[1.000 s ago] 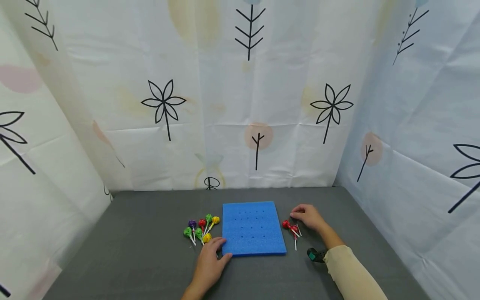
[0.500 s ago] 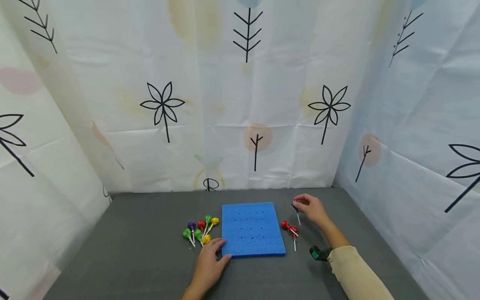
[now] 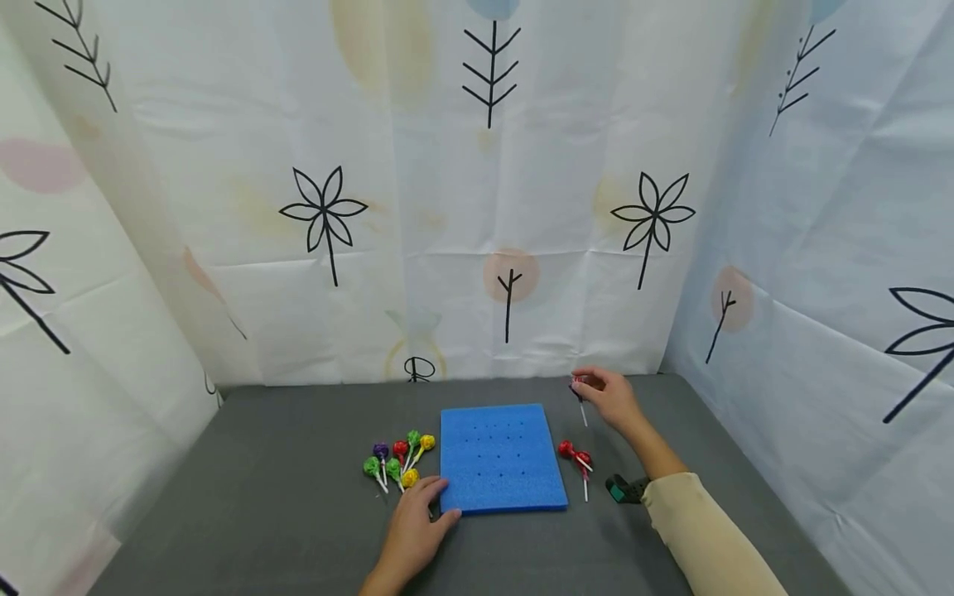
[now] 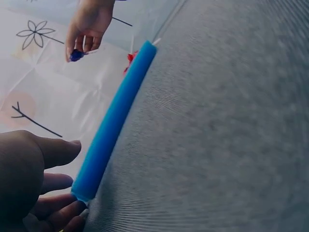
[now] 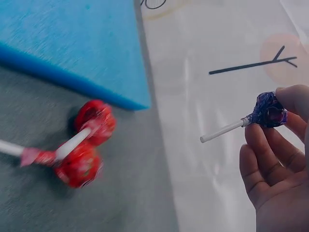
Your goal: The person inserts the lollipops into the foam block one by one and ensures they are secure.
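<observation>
In my right hand (image 3: 609,399) I pinch a purple-wrapped lollipop (image 5: 268,111) by its candy head, its white stick pointing away from the fingers. It is held up beyond the far right corner of a blue foam board (image 3: 503,488) pierced with rows of small holes. My left hand (image 3: 413,523) rests at the board's near left corner, fingers relaxed along its edge. Two red lollipops (image 5: 79,164) lie crossed on the table just right of the board.
Left of the board lies a cluster of lollipops: green (image 3: 372,466), purple (image 3: 381,450), red (image 3: 401,448) and yellow (image 3: 411,478). A patterned white curtain (image 3: 447,207) encloses the grey table (image 3: 298,497) at the back and sides.
My right hand has picked up the purple lollipop from beside the red ones, lifted it, and carried it farther back and slightly left. The left hand stays at the board's corner.
</observation>
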A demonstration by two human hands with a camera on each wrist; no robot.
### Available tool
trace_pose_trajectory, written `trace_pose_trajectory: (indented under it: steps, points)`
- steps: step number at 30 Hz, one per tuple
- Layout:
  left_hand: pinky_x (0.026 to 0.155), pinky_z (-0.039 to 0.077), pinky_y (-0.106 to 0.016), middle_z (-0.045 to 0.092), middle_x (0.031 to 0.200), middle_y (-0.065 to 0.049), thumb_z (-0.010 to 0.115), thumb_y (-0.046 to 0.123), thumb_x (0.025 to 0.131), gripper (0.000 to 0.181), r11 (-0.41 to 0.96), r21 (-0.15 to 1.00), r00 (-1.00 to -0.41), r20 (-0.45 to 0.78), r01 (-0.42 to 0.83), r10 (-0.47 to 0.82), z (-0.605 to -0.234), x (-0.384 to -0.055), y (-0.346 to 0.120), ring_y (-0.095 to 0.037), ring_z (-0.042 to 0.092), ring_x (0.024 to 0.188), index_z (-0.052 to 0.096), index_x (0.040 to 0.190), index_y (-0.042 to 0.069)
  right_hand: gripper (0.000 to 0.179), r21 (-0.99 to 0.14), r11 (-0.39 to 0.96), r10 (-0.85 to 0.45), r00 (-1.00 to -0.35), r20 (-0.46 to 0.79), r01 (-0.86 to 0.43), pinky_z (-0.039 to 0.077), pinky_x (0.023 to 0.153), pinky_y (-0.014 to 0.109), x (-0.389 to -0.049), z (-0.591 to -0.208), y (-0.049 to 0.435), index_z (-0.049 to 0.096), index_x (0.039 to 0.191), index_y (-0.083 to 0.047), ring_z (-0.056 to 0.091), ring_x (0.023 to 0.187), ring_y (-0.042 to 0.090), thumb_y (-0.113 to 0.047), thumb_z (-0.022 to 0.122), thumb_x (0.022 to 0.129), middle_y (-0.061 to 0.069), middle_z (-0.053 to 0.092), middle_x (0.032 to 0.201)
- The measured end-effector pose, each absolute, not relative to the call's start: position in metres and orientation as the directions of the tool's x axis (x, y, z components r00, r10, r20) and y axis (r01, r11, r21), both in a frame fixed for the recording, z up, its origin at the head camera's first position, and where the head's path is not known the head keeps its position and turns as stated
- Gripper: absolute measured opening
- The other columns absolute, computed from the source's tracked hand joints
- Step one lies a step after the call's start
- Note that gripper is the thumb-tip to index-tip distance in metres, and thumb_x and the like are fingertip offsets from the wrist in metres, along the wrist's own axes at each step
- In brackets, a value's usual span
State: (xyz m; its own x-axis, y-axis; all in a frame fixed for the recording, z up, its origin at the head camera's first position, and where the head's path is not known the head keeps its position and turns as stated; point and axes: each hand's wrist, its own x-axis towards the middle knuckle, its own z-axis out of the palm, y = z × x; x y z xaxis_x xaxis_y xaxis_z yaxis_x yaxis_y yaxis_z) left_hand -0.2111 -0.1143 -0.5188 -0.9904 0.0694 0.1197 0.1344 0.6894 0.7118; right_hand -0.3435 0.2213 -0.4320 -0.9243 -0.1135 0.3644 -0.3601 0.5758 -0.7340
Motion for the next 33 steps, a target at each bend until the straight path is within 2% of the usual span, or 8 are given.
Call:
trace_pose_trajectory:
  steps: [9, 17, 24, 29, 33]
  points:
    - [0.094, 0.039, -0.06, 0.057, 0.126, -0.017, 0.077, 0.03, 0.083, 0.05, 0.671, 0.73, -0.991, 0.092, 0.135, 0.099, -0.517, -0.211, -0.117, -0.041, 0.05, 0.119, 0.065, 0.124, 0.005, 0.032, -0.753, 0.53, -0.141, -0.915, 0.377, -0.391, 0.052, 0.079, 0.043, -0.35, -0.415, 0.206, 0.064, 0.123, -0.002, 0.064, 0.096, 0.029, -0.018, 0.065, 0.095, 0.015, 0.067, 0.109]
    - [0.096, 0.037, -0.061, 0.057, 0.127, -0.018, 0.075, 0.031, 0.085, 0.049, 0.614, 0.777, -0.989, 0.077, 0.138, 0.125, -0.515, -0.212, -0.122, -0.041, 0.049, 0.119, 0.064, 0.124, 0.003, 0.025, -0.768, 0.474, -0.142, -0.899, 0.415, -0.43, 0.051, 0.073, 0.03, -0.353, -0.411, 0.194, 0.065, 0.116, 0.002, 0.064, 0.091, 0.028, -0.01, 0.065, 0.094, 0.016, 0.067, 0.104]
    - [0.096, 0.038, -0.06, 0.058, 0.126, -0.018, 0.073, 0.029, 0.087, 0.046, 0.593, 0.791, -0.987, 0.09, 0.15, 0.13, -0.513, -0.211, -0.121, -0.04, 0.052, 0.118, 0.064, 0.123, 0.001, 0.022, -0.769, 0.453, -0.13, -0.887, 0.444, -0.451, 0.049, 0.069, 0.026, -0.355, -0.418, 0.186, 0.066, 0.112, 0.003, 0.062, 0.086, 0.023, -0.007, 0.066, 0.093, 0.015, 0.067, 0.099]
    - [0.088, 0.046, -0.053, 0.061, 0.121, -0.015, 0.073, 0.028, 0.087, 0.046, 0.583, 0.797, -0.987, 0.113, 0.158, 0.113, -0.507, -0.208, -0.121, -0.031, 0.059, 0.103, 0.063, 0.122, 0.001, 0.023, -0.787, 0.432, -0.119, -0.893, 0.434, -0.44, 0.047, 0.066, 0.025, -0.356, -0.425, 0.181, 0.067, 0.113, 0.003, 0.06, 0.082, 0.017, -0.007, 0.067, 0.092, 0.014, 0.067, 0.096]
    - [0.078, 0.048, -0.044, 0.061, 0.12, -0.014, 0.073, 0.027, 0.087, 0.046, 0.579, 0.799, -0.987, 0.127, 0.161, 0.099, -0.503, -0.206, -0.12, -0.024, 0.059, 0.095, 0.063, 0.123, 0.001, 0.022, -0.788, 0.431, -0.101, -0.891, 0.442, -0.439, 0.048, 0.066, 0.025, -0.357, -0.43, 0.176, 0.068, 0.111, 0.002, 0.061, 0.08, 0.018, -0.007, 0.069, 0.09, 0.012, 0.068, 0.094]
